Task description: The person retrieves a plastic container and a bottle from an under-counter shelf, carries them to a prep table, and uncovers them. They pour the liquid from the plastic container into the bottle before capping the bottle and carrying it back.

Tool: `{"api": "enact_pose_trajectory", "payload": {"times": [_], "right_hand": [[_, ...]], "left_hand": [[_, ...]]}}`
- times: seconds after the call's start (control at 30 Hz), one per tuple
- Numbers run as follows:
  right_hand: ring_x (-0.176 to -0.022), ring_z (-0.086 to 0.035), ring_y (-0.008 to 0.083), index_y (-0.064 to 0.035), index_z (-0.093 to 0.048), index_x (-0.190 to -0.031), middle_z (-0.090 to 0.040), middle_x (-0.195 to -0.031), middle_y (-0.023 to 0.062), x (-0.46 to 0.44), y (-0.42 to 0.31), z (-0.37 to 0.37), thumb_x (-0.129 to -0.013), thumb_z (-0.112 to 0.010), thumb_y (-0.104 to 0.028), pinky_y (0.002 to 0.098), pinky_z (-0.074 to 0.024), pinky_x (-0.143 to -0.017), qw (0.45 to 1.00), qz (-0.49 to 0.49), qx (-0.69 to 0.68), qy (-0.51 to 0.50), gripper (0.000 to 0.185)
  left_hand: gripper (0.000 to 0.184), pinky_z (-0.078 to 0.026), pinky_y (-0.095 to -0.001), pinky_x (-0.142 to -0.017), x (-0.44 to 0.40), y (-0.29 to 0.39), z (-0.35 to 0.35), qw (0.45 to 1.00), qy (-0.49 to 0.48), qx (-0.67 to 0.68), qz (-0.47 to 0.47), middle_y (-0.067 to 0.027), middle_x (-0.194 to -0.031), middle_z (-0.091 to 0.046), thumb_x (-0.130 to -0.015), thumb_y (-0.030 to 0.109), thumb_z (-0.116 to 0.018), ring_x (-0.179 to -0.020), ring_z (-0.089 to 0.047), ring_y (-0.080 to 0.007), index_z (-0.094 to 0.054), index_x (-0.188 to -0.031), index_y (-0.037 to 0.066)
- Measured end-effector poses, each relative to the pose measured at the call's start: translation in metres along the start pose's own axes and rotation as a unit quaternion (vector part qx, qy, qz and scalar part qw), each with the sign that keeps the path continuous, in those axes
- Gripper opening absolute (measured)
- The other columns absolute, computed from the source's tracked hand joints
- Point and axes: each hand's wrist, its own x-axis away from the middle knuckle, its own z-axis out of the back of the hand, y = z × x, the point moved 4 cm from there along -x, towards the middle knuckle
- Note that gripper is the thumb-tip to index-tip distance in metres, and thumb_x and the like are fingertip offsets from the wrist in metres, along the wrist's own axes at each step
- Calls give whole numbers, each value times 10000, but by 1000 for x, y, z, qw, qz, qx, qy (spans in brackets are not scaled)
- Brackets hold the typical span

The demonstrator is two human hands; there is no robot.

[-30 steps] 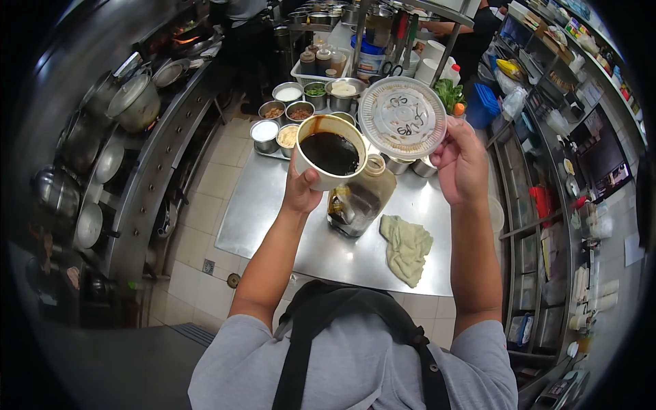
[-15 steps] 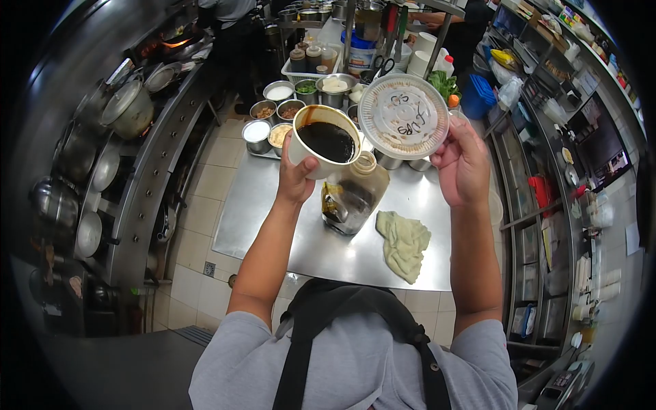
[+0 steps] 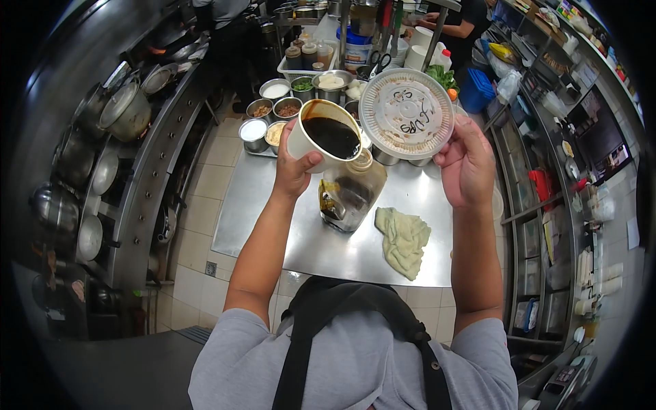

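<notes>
My left hand (image 3: pixel 296 167) is closed around a white paper tub (image 3: pixel 304 147) of dark brown liquid (image 3: pixel 331 137), tilted to the right. Its rim is close to the mouth of a clear plastic jug (image 3: pixel 355 191), which stands on the steel table with dark contents; I cannot tell whether they touch. Pinched at its edge by my right hand (image 3: pixel 468 160) is a round translucent plastic lid (image 3: pixel 406 113) with black handwriting and brown stains. A crumpled pale green cloth (image 3: pixel 403 242) lies on the table to the right of the jug.
Several metal containers of ingredients (image 3: pixel 275 89) crowd the far side of the steel table (image 3: pixel 260 212). Stoves with pots (image 3: pixel 126 113) line the left, shelving (image 3: pixel 526 253) the right. Two other people (image 3: pixel 225 27) (image 3: pixel 465 27) stand beyond the table.
The tub is tilted slightly more, and its liquid sits nearer the right rim. Both hands have shifted only a little, with the lid still held up.
</notes>
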Motion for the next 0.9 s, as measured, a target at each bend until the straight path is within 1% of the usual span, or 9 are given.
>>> {"api": "enact_pose_trajectory", "payload": {"times": [0.2,0.6,0.9], "right_hand": [[-622,-508,90,-51,-532,-954,-553,-767,19,2,-2,1,-934,-513,-165,235,-418,-518,1000,2,-1,6,117],[-611,-506,89,-47,-533,-951,-548,-757,22,1,-4,1,-934,-519,-169,232,-421,-511,1000,5,-2,5,124],[-611,-504,88,-43,-540,-953,-547,-759,21,1,-4,5,-935,-522,-170,233,-421,-513,1000,7,-5,11,130]], "left_hand": [[936,-411,-331,-991,-2,-1,1,1000,-8,-6,4,-67,-1192,-518,-552,267,-895,-1130,-509,-200,-364,-1290,46],[947,-404,-334,-993,-6,5,0,999,-24,-46,7,-67,-1204,-515,-545,308,-896,-1136,-507,-193,-373,-1289,45],[945,-413,-330,-987,-8,3,3,998,-26,-57,7,-66,-1190,-524,-531,299,-903,-1127,-514,-193,-377,-1275,48]]}}
